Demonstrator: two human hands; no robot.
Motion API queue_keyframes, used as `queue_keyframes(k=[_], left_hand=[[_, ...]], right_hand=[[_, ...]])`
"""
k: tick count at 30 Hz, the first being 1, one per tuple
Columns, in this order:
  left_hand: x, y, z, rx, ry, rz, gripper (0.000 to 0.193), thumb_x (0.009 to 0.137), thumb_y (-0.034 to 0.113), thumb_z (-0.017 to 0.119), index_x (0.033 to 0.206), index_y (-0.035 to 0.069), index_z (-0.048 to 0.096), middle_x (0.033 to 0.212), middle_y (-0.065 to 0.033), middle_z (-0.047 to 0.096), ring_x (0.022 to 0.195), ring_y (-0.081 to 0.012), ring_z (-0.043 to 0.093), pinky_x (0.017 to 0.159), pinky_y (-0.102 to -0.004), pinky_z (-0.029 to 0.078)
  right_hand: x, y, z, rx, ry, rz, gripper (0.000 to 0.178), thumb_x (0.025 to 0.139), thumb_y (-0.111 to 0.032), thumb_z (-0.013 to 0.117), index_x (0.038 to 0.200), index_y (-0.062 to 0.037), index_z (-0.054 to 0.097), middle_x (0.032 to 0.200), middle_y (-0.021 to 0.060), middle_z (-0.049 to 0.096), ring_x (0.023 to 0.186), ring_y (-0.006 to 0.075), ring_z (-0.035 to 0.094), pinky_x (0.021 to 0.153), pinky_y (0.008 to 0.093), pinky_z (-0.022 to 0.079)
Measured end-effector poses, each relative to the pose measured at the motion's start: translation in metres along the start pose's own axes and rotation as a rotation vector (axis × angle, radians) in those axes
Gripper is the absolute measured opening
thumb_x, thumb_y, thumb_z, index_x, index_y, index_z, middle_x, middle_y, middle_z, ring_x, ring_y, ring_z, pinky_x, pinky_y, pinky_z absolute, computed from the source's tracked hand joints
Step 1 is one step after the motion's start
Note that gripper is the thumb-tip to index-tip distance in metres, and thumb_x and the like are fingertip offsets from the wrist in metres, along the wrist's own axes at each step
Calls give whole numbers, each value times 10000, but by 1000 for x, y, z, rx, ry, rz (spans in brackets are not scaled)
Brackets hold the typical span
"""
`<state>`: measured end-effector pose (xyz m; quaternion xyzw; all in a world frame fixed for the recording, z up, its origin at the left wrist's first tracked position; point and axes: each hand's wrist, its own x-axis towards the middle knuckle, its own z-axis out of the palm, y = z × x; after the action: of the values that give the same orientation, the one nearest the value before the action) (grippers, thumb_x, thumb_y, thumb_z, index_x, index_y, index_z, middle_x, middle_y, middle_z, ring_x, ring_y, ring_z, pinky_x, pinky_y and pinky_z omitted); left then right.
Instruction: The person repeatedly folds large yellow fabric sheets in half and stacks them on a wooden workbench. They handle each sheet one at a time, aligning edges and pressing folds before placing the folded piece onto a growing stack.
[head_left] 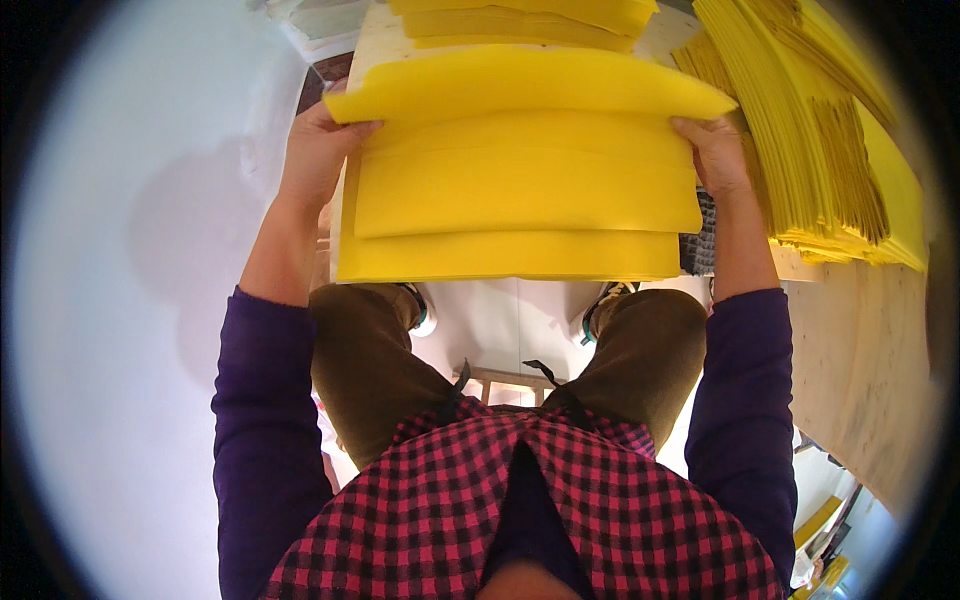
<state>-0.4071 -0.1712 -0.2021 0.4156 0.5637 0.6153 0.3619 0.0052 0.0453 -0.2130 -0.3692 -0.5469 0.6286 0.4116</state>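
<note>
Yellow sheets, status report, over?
Left hand and right hand grip top yellow sheet by its ends. Stack beneath. Nothing blocking.

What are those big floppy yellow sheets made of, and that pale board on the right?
The big yellow sheets look like soft matte foam: thick edges, the top one curving between both hands. The pale board looks like bare plywood, with visible grain.

Person wears a purple long-sleeve top with sleeves (pixel 262 420) pushed up below the elbows, a red-and-black checked apron or vest (pixel 520 510) with thin black straps (pixel 455 385) over it, olive-brown trousers (pixel 365 365), and shoes (pixel 420 310) with teal trim, both hands bare.
</note>
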Motion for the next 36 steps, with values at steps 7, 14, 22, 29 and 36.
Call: queue_keyframes(k=[7, 14, 22, 29, 36], left_hand=[[-17, -5, -11, 158, -228, 200, 86, 774, -35, 684, 849, 6, 672, 1019, -86, 689, 1112, -229, 585, 992, -323, 426], [-24, -19, -12, 155, -185, 269, 113, 744, -13, 725, 828, 47, 678, 1027, -76, 685, 1158, -252, 560, 1007, -339, 417], [-29, -5, -8, 311, -186, 218, 348, 729, -37, 712, 1057, 68, 662, 1148, -74, 647, 1187, -231, 536, 1036, -333, 387], [-27, 76, -1, 460, -197, 396, 428, 806, 33, 644, 1231, 45, 598, 1252, -73, 597, 1198, -188, 520, 1032, -307, 374], [-18, 116, 76, 860, -241, 600, 392, 919, 246, 587, 1243, 27, 571, 1251, -163, 596, 1173, -283, 546, 1020, -351, 388]], right_hand=[[-17, 4, -9, -28, -151, -128, 129, 831, 41, 636, 892, -51, 702, 1167, 105, 651, 994, 191, 627, 843, 300, 528], [-26, 12, -9, -7, -113, -75, 81, 818, 39, 651, 828, -27, 697, 1190, 114, 630, 1003, 201, 626, 870, 310, 523], [-25, 16, -12, -14, -140, -60, 82, 770, 36, 699, 834, -12, 681, 1211, 118, 615, 1016, 216, 618, 895, 304, 507], [-28, 14, -7, 2, -60, -9, 56, 798, 33, 678, 829, -13, 680, 1178, 106, 628, 987, 208, 624, 872, 307, 519], [-25, 15, -5, 67, -103, -13, 67, 839, 34, 631, 835, -11, 681, 1141, 88, 642, 957, 194, 629, 857, 306, 527]])
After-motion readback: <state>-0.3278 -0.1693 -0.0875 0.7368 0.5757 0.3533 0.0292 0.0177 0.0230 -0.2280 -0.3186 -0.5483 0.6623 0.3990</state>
